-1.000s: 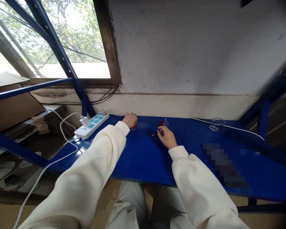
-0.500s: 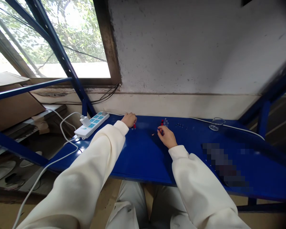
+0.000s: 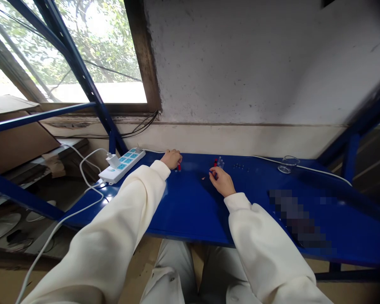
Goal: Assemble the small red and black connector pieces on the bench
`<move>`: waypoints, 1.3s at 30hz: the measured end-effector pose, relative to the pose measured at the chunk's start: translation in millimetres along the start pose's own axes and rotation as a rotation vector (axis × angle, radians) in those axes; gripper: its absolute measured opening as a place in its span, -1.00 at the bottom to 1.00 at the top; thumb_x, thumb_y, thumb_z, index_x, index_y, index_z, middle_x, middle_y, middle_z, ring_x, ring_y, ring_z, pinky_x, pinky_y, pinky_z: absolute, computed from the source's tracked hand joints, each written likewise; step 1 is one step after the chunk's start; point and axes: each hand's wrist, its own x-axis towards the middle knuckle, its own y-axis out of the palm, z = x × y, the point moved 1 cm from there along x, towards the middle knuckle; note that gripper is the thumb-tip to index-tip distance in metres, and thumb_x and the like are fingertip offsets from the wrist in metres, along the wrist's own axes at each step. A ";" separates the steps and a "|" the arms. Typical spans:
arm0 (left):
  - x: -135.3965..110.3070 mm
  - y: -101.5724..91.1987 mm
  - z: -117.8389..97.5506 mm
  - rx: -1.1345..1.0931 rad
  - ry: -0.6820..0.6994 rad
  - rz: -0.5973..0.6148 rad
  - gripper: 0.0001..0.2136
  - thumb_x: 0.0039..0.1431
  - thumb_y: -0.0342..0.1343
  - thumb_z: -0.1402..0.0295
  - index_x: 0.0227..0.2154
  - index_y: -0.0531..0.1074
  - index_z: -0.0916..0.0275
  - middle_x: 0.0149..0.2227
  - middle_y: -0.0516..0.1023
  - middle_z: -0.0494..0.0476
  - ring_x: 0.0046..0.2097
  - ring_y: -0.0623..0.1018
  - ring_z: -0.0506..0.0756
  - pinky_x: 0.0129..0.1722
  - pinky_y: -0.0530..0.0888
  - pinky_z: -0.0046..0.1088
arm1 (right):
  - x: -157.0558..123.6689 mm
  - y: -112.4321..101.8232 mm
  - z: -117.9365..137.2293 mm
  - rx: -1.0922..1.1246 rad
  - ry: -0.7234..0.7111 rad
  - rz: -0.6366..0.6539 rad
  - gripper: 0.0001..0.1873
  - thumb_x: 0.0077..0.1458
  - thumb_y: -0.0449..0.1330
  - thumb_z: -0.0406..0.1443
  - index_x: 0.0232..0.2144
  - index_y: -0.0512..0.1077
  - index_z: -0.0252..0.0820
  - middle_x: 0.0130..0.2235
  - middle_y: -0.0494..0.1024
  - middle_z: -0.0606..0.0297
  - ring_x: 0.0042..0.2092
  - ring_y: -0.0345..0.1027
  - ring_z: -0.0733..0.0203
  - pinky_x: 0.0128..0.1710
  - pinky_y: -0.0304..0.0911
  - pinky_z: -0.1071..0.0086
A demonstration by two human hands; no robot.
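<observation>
At the back left of the blue table (image 3: 190,207), my left hand (image 3: 172,159) bends its fingers downward, closed. A small red piece (image 3: 179,168) shows right beneath its fingertips, with tiny clear bits next to it. My right hand (image 3: 222,182) is in a pinch near the middle; what it holds, if anything, is too small to make out. Just beyond it stand several thin clear tubes (image 3: 220,161) and another small red piece (image 3: 215,162). A tiny brownish scrap (image 3: 203,178) lies to the left of the right fingertips.
Several tiny clear parts (image 3: 239,166) lie right of the tubes. A round clear dish (image 3: 285,169) sits farther right by a white cable (image 3: 324,172). On the left edge is a white power strip (image 3: 123,165) with a plug. A blurred-out dark item (image 3: 299,219) occupies the right front.
Almost nothing differs. Both hands keep their places, with at most a slight shift of the left wrist.
</observation>
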 end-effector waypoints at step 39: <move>34.1 37.2 -141.7 -0.222 -0.118 -0.251 -0.73 0.16 -0.19 0.41 -0.10 0.26 0.22 -0.11 0.35 0.25 -0.06 0.29 0.17 -0.12 0.21 -0.22 | -1.6 6.7 -14.5 -0.369 0.403 0.282 -0.51 0.09 -0.07 -0.17 0.07 0.18 -0.17 0.12 0.17 0.06 0.12 -0.07 -0.04 -0.01 -0.12 -0.07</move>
